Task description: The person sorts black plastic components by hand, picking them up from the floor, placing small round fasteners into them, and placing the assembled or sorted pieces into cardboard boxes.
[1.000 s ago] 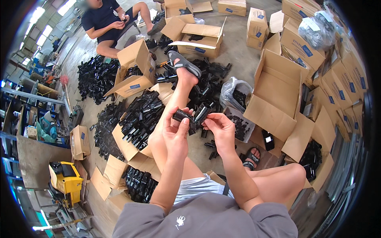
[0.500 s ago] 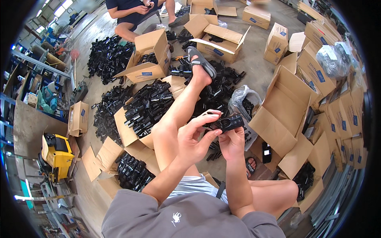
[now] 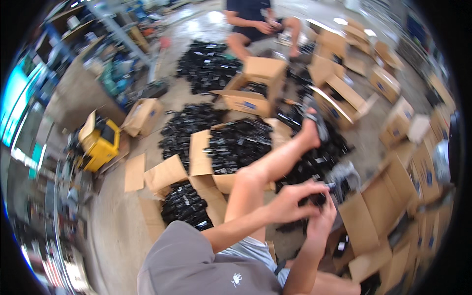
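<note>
Both hands are together over the floor in front of my raised leg, around a black plastic part (image 3: 317,199) that is smeared by motion. My left hand (image 3: 291,202) curves over it, thumb and fingers closed on its near side. My right hand (image 3: 322,220) grips the same part from below and the right. Most of the part is hidden by the fingers. An opened carton (image 3: 200,152) to the left is filled with similar black parts (image 3: 241,145). A clear plastic bag (image 3: 346,178) lies just beyond my right hand.
Loose black parts are heaped on the floor (image 3: 206,66). Open cartons (image 3: 246,101) stand ahead, and a large opened carton (image 3: 376,199) is at right. A yellow machine (image 3: 102,147) stands at left. Another person (image 3: 248,22) sits at the far side, holding something small.
The view has swung left, so the scene sits farther right and is blurred. My hands have come closer together around the black part, which now shows less between the fingers.
</note>
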`<state>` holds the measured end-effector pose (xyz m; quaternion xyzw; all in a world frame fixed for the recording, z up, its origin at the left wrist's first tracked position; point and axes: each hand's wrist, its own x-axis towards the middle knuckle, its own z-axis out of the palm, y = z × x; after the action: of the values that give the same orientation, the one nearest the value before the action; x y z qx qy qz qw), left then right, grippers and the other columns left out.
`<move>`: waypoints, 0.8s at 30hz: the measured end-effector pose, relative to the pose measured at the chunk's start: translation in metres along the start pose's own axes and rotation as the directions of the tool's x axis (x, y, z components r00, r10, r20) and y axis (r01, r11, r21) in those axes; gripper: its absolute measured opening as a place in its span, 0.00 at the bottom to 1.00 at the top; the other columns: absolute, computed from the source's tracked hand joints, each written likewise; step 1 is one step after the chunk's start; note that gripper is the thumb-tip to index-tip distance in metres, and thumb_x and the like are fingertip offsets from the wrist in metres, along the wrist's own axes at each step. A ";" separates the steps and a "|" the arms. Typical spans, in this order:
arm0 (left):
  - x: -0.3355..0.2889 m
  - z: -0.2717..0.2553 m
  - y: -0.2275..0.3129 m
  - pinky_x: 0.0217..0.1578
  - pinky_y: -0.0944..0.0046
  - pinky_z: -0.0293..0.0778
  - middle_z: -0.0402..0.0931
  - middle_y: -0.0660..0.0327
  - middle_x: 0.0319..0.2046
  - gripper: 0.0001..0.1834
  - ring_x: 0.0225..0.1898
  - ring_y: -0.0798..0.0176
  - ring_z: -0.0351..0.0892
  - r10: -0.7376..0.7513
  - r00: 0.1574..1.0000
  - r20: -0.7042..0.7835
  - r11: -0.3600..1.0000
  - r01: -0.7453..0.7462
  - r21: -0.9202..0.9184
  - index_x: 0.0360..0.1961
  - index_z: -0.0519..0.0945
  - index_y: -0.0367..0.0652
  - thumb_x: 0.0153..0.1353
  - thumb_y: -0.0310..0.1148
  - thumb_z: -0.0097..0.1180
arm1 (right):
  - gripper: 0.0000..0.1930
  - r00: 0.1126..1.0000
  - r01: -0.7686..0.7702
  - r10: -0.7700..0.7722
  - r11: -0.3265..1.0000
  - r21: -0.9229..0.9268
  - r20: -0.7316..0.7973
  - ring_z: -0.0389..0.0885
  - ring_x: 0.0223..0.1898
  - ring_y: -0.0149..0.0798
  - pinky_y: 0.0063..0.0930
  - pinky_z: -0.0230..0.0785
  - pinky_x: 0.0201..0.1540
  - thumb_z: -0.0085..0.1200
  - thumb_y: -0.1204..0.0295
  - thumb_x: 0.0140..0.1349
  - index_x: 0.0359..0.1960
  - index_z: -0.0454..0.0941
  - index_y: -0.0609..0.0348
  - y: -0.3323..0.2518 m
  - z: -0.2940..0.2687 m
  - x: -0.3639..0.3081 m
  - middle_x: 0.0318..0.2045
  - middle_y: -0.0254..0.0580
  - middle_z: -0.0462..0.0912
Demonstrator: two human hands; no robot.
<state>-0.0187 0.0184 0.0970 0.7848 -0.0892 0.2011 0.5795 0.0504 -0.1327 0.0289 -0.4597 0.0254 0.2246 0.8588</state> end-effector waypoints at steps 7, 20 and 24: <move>-0.053 -0.002 -0.098 0.51 0.63 0.78 0.78 0.65 0.57 0.30 0.52 0.71 0.77 -0.719 0.630 0.292 0.358 0.697 -0.622 0.70 0.72 0.44 0.74 0.50 0.55 | 0.16 0.989 -0.113 0.133 0.958 -0.263 0.058 0.82 0.45 0.33 0.31 0.73 0.51 0.58 0.63 0.73 0.50 0.79 0.65 0.046 -0.026 0.017 0.44 0.39 0.83; -0.119 0.007 -0.170 0.41 0.70 0.77 0.83 0.66 0.48 0.18 0.47 0.69 0.83 -0.772 0.557 0.304 -0.009 0.470 -0.883 0.58 0.79 0.49 0.74 0.43 0.56 | 0.14 0.999 -0.039 0.038 0.654 -0.756 -0.018 0.84 0.40 0.34 0.30 0.77 0.45 0.65 0.68 0.64 0.47 0.84 0.65 0.089 -0.015 0.026 0.38 0.43 0.87; -0.106 0.001 -0.181 0.50 0.59 0.83 0.84 0.56 0.50 0.17 0.49 0.61 0.86 -0.871 0.405 0.278 -0.099 0.409 -0.907 0.59 0.75 0.40 0.79 0.40 0.47 | 0.14 0.933 -0.068 -0.317 0.304 -0.950 -0.168 0.88 0.43 0.48 0.40 0.77 0.48 0.65 0.63 0.64 0.43 0.86 0.61 0.098 -0.112 0.107 0.40 0.50 0.89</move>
<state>-0.0467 0.0640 -0.1055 0.1861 0.3509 -0.0455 0.9166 0.1243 -0.1367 -0.1384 -0.9045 -0.0060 0.0490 0.4236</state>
